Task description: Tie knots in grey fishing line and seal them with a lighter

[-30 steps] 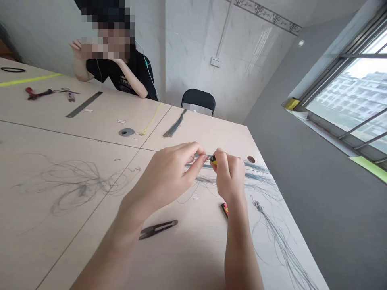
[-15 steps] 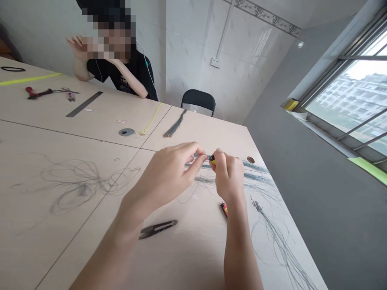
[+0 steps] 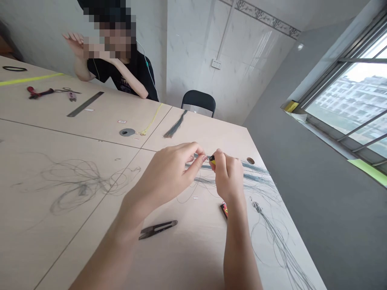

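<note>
Over the middle of the table, my left hand (image 3: 178,173) pinches thumb and forefinger together on something too small to name. Just right of those fingertips, my right hand (image 3: 229,173) is closed around a small black-and-yellow lighter (image 3: 212,159), its end facing the left fingers. Most of it is hidden in the fist. Below and behind both hands lie bundles of thin grey-green line (image 3: 254,177). Thread snips (image 3: 159,229) rest on the table below my left hand. A red-and-black object (image 3: 224,209) is partly covered by my right forearm.
Loose coils of line (image 3: 87,181) spread at left; another bundle with metal pieces (image 3: 256,207) lies at right. Farther back are a tied bundle (image 3: 175,125), a grey spool (image 3: 127,132), a ruler (image 3: 86,104) and scissors (image 3: 69,90). A person (image 3: 121,76) sits across the table (image 3: 99,249).
My hands hold almost the same pose, fingertips still close to the lighter. The person across has shifted a raised hand slightly left.
</note>
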Demonstrator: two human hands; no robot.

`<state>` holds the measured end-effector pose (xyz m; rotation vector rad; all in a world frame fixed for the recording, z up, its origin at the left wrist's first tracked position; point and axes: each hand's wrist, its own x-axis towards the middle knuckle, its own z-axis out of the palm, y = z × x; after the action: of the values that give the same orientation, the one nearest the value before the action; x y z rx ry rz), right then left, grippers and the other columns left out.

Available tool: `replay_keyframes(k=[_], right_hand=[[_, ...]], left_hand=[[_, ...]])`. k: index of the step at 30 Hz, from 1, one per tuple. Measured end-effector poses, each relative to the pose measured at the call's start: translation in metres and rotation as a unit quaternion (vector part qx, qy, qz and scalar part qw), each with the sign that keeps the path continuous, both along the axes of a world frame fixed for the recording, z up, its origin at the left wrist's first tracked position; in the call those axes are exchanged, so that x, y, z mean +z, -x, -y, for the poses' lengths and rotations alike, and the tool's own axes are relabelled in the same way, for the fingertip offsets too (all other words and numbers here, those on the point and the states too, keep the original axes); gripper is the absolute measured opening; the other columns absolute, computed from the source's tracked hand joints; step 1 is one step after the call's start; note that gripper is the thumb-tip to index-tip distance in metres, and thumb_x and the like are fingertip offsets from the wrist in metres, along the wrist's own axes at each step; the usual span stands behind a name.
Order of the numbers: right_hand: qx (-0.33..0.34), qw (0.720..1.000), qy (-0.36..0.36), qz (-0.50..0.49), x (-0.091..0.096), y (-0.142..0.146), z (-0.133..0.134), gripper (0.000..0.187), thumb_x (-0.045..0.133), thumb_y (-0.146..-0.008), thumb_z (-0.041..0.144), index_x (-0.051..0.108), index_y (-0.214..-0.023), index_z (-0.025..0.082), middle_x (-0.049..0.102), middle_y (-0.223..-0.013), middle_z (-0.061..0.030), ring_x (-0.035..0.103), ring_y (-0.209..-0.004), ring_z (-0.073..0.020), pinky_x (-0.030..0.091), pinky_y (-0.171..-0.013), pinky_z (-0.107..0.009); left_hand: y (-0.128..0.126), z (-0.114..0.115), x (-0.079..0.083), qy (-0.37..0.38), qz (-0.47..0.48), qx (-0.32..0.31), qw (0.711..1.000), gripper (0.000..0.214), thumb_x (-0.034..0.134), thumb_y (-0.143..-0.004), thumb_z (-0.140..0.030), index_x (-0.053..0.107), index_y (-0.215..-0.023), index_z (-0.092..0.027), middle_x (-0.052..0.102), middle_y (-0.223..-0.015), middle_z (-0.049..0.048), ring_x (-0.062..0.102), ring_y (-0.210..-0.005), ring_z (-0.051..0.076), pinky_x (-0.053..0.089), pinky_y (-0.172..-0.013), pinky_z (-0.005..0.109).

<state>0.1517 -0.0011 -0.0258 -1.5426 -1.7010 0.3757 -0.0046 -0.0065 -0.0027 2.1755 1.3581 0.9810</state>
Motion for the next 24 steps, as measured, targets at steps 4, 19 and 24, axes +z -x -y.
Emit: replay_keyframes(k=[4,19,24], right_hand=[[-0.018,1.000,0.008,-0.012,0.001,-0.001,0.000,0.044,0.028,-0.095,0.039,0.028,-0.055,0.022,0.033,-0.046,0.0036,0.025,-0.047,-0.0138,0.017,-0.052,-0.030],[0.091,0.970,-0.014,-0.227,0.004,-0.009,0.000,0.046,0.054,-0.093,0.058,0.060,-0.069,0.019,0.039,-0.057,0.0037,0.035,-0.053,-0.0111,0.028,-0.052,-0.027],[0.113,0.969,-0.013,-0.219,0.007,-0.015,0.002,0.015,0.073,-0.080,0.034,0.070,-0.079,0.020,0.059,-0.076,-0.0009,0.045,-0.061,-0.0114,0.034,-0.053,-0.025]], left_hand=[[0.000,0.000,0.000,-0.003,0.002,0.000,1.000,0.022,0.051,-0.096,-0.036,0.058,-0.080,-0.022,0.058,-0.067,-0.0063,0.044,-0.054,0.009,0.033,-0.052,0.024],[0.001,-0.001,0.002,0.000,-0.006,0.003,1.000,0.023,0.050,-0.096,-0.038,0.061,-0.083,-0.023,0.059,-0.067,-0.0046,0.045,-0.053,0.011,0.033,-0.052,0.025],[0.001,-0.002,0.001,0.003,-0.009,0.011,1.000,0.025,0.049,-0.096,-0.039,0.060,-0.081,-0.022,0.057,-0.063,-0.0045,0.044,-0.051,0.011,0.032,-0.051,0.025]])
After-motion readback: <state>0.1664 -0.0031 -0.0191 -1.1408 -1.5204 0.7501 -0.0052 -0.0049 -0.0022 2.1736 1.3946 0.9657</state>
